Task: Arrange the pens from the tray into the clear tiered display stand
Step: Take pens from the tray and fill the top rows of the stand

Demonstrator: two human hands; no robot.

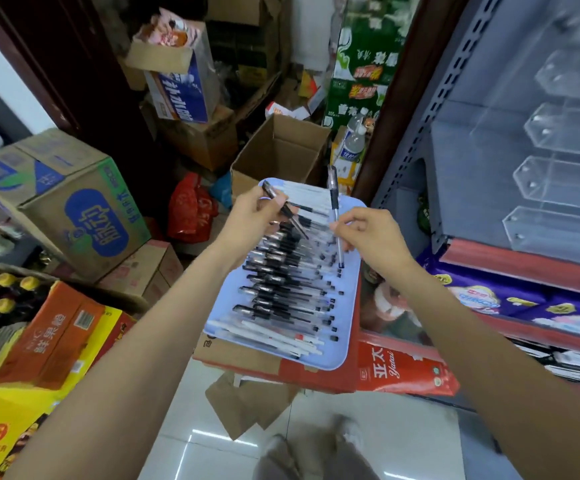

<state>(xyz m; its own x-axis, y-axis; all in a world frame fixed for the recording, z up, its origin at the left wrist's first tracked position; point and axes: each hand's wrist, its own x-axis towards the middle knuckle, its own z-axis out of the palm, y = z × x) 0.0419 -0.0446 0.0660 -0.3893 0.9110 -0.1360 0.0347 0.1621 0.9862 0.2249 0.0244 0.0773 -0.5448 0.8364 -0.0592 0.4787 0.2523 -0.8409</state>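
Both hands over tray (347, 355): left (250, 216) pinches dark pen (283, 209), right (368, 237) pinches clear pen (335, 216). Carry upright to stand (558, 178), seemingly empty; drop tip-down.

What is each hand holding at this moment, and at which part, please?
The left hand pinches a black-capped pen near its cap end; the right hand pinches another pen around its clear mid-barrel.

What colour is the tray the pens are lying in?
Pale blue tray, seen in the head view.
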